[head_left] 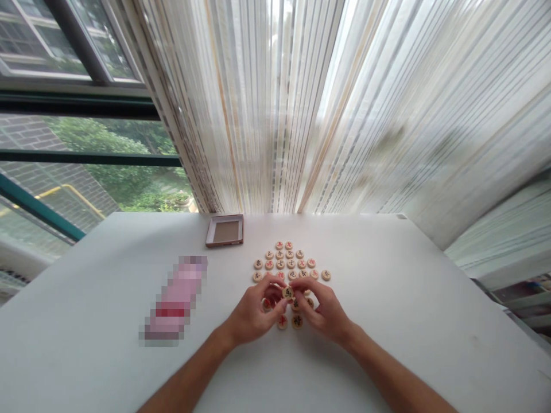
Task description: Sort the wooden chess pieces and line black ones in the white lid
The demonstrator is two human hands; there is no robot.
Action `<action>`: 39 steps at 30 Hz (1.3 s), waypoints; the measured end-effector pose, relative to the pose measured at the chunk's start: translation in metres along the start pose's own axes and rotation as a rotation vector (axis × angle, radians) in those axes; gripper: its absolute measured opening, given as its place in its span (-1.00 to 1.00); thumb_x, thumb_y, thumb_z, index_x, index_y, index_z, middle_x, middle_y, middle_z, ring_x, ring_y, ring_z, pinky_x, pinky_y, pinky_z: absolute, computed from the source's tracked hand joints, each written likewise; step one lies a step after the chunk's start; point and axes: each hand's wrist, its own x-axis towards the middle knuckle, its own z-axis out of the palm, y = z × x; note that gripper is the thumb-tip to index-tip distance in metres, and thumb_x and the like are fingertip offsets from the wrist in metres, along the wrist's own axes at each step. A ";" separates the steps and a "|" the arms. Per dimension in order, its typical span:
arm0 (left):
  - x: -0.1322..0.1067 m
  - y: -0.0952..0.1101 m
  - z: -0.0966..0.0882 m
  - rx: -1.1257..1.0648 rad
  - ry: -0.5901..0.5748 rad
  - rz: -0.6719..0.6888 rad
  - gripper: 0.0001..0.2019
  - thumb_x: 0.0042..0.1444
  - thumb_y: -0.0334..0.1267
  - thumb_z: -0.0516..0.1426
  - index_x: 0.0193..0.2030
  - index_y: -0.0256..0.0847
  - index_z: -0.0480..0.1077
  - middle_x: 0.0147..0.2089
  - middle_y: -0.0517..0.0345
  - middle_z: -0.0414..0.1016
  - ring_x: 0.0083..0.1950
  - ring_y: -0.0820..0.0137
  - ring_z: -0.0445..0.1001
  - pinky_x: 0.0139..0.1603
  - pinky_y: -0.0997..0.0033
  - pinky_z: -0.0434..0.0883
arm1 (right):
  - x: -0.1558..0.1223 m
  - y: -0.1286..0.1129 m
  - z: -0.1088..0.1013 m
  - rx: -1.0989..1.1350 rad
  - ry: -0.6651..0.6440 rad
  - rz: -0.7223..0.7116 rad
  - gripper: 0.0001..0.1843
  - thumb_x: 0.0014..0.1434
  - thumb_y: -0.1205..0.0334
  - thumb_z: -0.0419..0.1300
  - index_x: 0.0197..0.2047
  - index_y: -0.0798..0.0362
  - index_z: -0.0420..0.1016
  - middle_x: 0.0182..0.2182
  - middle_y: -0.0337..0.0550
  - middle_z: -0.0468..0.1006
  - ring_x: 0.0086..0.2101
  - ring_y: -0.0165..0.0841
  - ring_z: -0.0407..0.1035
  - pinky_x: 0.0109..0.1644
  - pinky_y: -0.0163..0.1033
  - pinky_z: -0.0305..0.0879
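Curtain [267, 115] hangs behind table [408, 321]; surface runs wide rightward to its edge. Left hand [253, 308] and right hand [323, 307], well in from far edge, pinch jointly. Tray [225, 232]: just by far edge. Disc [288, 294]: gripped between both hands, above laid pieces [291, 264].

Bright daylight enters through the window [86, 158] and sheer striped curtain [275, 143]; wide-angle stretching marks the edges; pixelation obscures a pink item [176, 295].
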 end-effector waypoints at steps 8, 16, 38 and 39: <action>0.000 -0.004 0.000 -0.133 0.008 -0.057 -0.76 0.31 -0.16 0.17 0.02 -0.18 0.29 -0.19 0.05 0.59 -0.21 0.34 0.61 -0.20 0.41 0.48 | 0.001 -0.002 0.001 -0.066 -0.011 -0.039 -0.77 0.24 0.34 0.24 -0.03 -0.02 0.46 -0.26 -0.15 0.61 -0.30 -0.33 0.51 -0.17 -0.24 0.46; 0.001 -0.008 -0.001 -0.145 0.018 -0.073 -0.75 0.30 -0.09 0.18 -0.05 -0.19 0.29 -0.28 0.09 0.60 -0.29 0.36 0.61 -0.25 0.42 0.48 | 0.000 -0.001 0.002 -0.048 -0.042 -0.052 -0.79 0.27 0.33 0.23 -0.02 -0.04 0.48 -0.26 -0.16 0.62 -0.30 -0.34 0.50 -0.16 -0.22 0.45; 0.000 -0.004 -0.002 -0.110 0.016 -0.076 -0.78 0.40 -0.09 0.03 -0.01 -0.20 0.31 -0.36 0.15 0.54 -0.31 0.38 0.56 -0.21 0.41 0.46 | 0.000 0.001 0.001 -0.111 -0.031 -0.064 -0.79 0.27 0.31 0.24 -0.02 -0.04 0.48 -0.28 -0.15 0.63 -0.29 -0.31 0.51 -0.17 -0.22 0.46; 0.000 -0.003 -0.002 -0.112 0.009 -0.074 -0.79 0.40 -0.11 0.05 0.00 -0.20 0.30 -0.35 0.15 0.54 -0.30 0.38 0.56 -0.21 0.41 0.46 | 0.001 0.001 0.000 -0.111 -0.028 -0.064 -0.79 0.27 0.32 0.25 -0.02 -0.04 0.48 -0.27 -0.15 0.63 -0.29 -0.31 0.51 -0.17 -0.22 0.46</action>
